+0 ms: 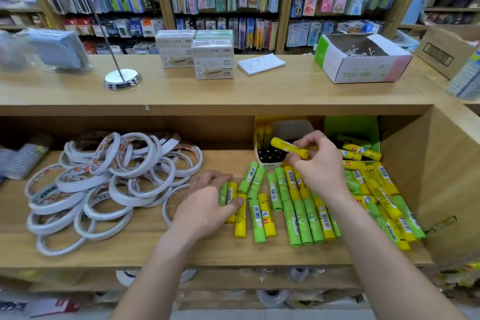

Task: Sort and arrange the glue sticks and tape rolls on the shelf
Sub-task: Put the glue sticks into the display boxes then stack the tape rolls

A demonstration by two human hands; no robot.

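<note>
Nearby, tape rolls [78, 186] (L of sticks [298, 221])

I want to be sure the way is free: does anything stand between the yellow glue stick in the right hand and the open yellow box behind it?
Nothing visible does. The right hand holds the yellow glue stick right over the open yellow box. Inside the box there are only standing sticks with black caps.

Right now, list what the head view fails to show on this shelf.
Head view only:
Partly hidden: contents of the open yellow-and-white cardboard box, behind the right hand and its yellow glue stick.
Hidden: count of green and yellow glue sticks under the left hand.
Too small: handwriting on the white notepad.
Blurred: pale blue packet, far left.
</note>
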